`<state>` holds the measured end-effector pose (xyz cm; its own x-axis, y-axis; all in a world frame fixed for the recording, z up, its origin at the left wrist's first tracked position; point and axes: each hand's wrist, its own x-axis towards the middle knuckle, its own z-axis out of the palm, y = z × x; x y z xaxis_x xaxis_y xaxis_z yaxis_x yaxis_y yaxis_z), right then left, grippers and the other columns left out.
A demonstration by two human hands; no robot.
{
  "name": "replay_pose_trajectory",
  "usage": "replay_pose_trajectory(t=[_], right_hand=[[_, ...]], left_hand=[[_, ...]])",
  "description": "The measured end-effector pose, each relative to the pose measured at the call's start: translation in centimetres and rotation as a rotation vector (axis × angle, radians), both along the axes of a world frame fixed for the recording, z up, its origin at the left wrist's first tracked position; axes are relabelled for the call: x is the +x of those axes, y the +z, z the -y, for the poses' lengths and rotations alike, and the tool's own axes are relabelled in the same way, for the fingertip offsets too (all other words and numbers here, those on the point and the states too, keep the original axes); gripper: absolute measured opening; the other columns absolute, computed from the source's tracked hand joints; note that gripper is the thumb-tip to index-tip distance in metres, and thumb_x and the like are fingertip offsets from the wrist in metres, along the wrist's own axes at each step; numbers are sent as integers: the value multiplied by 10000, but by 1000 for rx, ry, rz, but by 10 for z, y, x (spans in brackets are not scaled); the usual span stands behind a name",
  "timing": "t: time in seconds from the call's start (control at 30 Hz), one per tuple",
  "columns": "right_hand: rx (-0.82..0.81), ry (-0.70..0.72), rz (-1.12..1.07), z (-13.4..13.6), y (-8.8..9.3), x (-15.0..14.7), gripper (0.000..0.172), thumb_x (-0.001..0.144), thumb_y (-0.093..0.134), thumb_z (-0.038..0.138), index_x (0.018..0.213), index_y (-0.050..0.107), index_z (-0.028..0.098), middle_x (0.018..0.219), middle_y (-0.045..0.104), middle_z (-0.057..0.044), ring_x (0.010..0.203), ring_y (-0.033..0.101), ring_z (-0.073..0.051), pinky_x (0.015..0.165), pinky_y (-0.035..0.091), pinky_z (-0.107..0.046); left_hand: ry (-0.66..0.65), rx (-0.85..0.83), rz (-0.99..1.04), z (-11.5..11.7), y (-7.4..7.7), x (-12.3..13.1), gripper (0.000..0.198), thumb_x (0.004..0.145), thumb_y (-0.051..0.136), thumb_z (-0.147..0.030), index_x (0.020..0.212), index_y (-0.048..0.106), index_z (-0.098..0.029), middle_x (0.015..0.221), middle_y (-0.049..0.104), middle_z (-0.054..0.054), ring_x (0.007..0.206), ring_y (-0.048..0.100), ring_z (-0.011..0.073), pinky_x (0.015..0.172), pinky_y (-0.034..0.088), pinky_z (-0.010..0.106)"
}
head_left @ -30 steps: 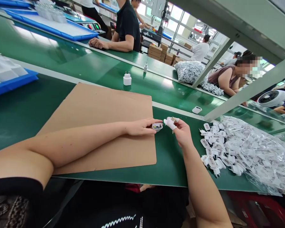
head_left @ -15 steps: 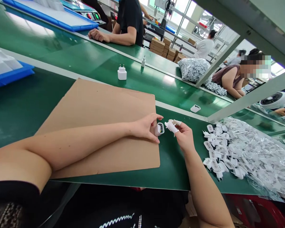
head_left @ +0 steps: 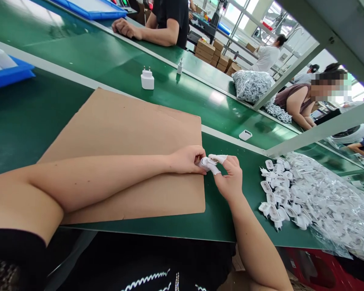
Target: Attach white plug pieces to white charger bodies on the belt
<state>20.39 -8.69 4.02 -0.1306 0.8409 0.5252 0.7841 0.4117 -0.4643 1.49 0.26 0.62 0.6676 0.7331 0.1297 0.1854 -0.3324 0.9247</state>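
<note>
My left hand (head_left: pixel 186 159) grips a white charger housing (head_left: pixel 202 165) at the right edge of a brown cardboard sheet (head_left: pixel 133 133). Its thumb and fingers close around the sides. My right hand (head_left: pixel 230 178), with white covers on the thumb and a finger, pinches a white plug cap (head_left: pixel 211 162) against the housing's right-hand end. The fingertips partly hide the cap, and I cannot tell whether it sits fully in the housing.
Loose white plug caps (head_left: pixel 276 194) spill from a clear plastic bag (head_left: pixel 336 202) at right. On the green conveyor stand a white charger (head_left: pixel 147 79), a second charger (head_left: pixel 180 67) and an open housing (head_left: pixel 245 135). A grey metal post (head_left: pixel 321 121) slants across the right. Co-workers sit beyond.
My left hand has closed around the housing, which it stood open beside before. My right hand has moved left, bringing the plug cap against the housing. The conveyor chargers have shifted slightly left in view.
</note>
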Motion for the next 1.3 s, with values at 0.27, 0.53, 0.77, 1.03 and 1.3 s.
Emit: replay_pose_trajectory(t=[0.27, 0.53, 0.77, 1.03, 1.3], right_hand=[[39, 6, 159, -6, 3, 0, 243, 896, 622, 183, 1024, 792, 302, 848, 710, -53, 908, 603, -281, 847, 540, -458], [41, -39, 182, -10, -1, 0, 138, 862, 625, 200, 871, 742, 274, 751, 641, -31, 851, 582, -259, 927, 464, -468], [-131, -101, 66, -11, 3, -3, 147, 738, 643, 153, 788, 743, 248, 640, 497, 24, 611, 477, -173, 691, 402, -340], [-189, -71, -87, -14, -10, 2, 161, 833, 759, 255, 988, 801, 263, 773, 699, 11, 760, 623, -185, 899, 478, -359], [-262, -979, 126, -25, 11, 107, 542, 951, 647, 377, 1431, 608, 126, 1473, 570, -243, 1404, 469, -424, 1167, 312, -588]], left_hand=[[-5, 53, -11, 0, 2, 0, 438, 620, 892, -449, 719, 539, -210, 748, 552, -19, 683, 502, 158, 594, 357, 290], [17, 30, -26, 1, 4, 0, 425, 609, 894, -432, 708, 543, -213, 739, 555, -18, 686, 508, 164, 601, 371, 301], [63, 15, -2, 9, 4, 0, 421, 614, 887, -462, 706, 568, -203, 724, 542, -23, 645, 485, 144, 580, 358, 287], [119, 53, -36, 13, -2, 0, 423, 650, 856, -509, 730, 570, -208, 706, 527, -28, 642, 468, 140, 582, 373, 269], [193, 3, -78, 62, -11, -2, 412, 674, 863, -519, 729, 594, -211, 732, 565, -15, 679, 517, 158, 626, 415, 291]])
